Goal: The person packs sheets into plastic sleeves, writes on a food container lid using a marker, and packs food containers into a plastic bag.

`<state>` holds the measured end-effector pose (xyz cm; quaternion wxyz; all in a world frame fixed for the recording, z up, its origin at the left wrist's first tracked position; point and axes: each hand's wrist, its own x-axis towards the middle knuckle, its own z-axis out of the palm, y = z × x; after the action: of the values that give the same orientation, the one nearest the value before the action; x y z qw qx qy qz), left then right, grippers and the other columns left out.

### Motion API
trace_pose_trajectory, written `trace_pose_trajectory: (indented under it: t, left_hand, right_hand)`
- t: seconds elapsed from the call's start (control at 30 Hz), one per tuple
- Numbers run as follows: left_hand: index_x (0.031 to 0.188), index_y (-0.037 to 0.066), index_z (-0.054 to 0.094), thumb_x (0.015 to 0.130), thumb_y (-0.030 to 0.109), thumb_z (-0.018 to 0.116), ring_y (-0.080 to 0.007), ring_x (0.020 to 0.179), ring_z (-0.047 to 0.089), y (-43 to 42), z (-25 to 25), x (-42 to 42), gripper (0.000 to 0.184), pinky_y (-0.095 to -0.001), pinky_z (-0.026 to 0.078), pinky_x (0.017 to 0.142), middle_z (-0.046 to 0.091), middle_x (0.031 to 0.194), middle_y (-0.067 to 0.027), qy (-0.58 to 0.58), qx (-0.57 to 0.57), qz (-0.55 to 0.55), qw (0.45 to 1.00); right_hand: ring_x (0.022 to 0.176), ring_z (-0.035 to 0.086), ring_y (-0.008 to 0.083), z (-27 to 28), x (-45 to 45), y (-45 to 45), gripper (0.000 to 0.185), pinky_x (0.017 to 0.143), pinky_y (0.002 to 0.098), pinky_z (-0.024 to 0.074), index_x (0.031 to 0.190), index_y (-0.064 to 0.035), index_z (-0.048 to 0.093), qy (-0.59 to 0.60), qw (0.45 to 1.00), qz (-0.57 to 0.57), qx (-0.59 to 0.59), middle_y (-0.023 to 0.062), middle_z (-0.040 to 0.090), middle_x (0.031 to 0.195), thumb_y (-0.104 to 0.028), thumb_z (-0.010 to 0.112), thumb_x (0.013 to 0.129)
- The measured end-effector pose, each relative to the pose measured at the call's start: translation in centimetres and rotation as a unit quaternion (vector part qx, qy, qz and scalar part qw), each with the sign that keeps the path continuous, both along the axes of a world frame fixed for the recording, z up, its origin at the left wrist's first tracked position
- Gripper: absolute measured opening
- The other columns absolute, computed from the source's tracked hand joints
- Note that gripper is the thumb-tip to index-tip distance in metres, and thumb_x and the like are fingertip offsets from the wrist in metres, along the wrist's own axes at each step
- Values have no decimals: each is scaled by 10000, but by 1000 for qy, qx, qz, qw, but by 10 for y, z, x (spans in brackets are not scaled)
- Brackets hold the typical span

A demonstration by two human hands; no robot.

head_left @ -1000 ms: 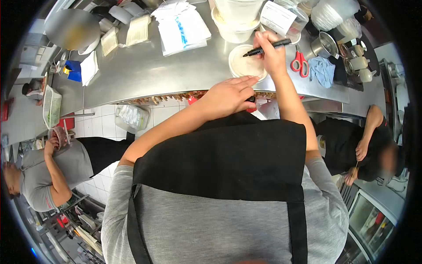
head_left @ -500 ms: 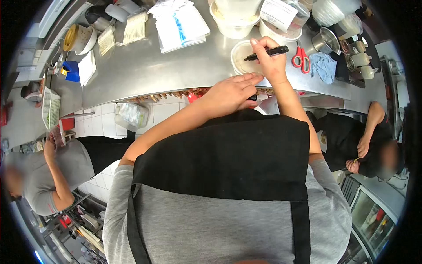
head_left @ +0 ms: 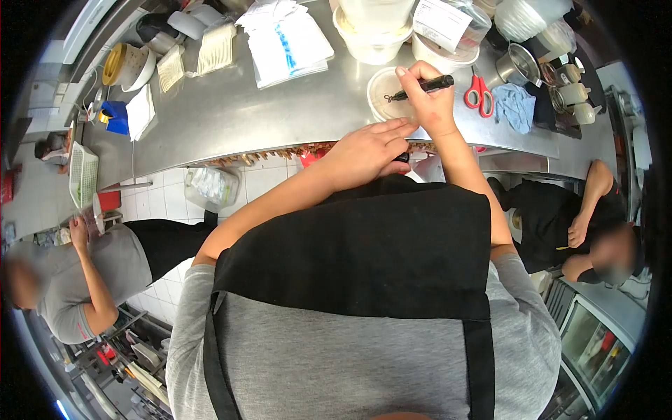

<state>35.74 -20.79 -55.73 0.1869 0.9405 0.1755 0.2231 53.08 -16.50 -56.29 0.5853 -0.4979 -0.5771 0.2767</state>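
Note:
A round white tub with a translucent lid (head_left: 380,84) sits near the front edge of the steel counter. My right hand (head_left: 432,105) grips a black marker (head_left: 437,83), its tip touching the lid. A small dark written mark (head_left: 389,98) shows by the tip. My left hand (head_left: 371,150) rests its fingertips at the tub's near side, close to my right hand. Between its thumb and curled fingers sits a small black piece that looks like the marker cap (head_left: 402,157), mostly hidden.
Red scissors (head_left: 479,96) and a blue cloth (head_left: 514,107) lie right of the tub. Behind it stand a stacked white tub (head_left: 373,50) and another lidded container (head_left: 444,52). White paper packets (head_left: 290,45) lie to the left. Co-workers stand at left (head_left: 98,273) and right (head_left: 560,217).
The marker tip has shifted slightly left and down, and a dark looped mark now shows on the lid. My left hand stays in place. The right co-worker's hand and head have moved.

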Motion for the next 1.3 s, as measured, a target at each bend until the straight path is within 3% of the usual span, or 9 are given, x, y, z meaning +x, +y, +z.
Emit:
trace_pose_trajectory:
  t: [0.53,0.63,1.3]
  left_hand:
    - [878,18,551,846,363,626,-302,1260,461,-1,1,1,355,-390,417,1007,508,1337,-154,-4,14,3,1000]
    - [875,19,550,847,367,624,-304,1260,461,-1,1,1,356,-389,418,1005,509,1336,-154,-1,6,4,1000]
    - [863,13,536,844,361,627,-297,1257,466,0,1,2,360,-384,428,1005,500,1347,-148,0,25,3,1000]
  right_hand:
    - [529,387,118,-2,2,1,315,491,299,344,614,-11,470,22,998,-58,26,43,450,556,-139,666,824]
    - [530,388,119,6,2,-3,313,492,302,346,617,-6,473,-47,997,-64,25,44,449,556,-142,661,827]
    - [532,394,85,1,9,4,293,491,282,351,619,-7,499,17,996,-82,30,24,478,534,-139,652,830]
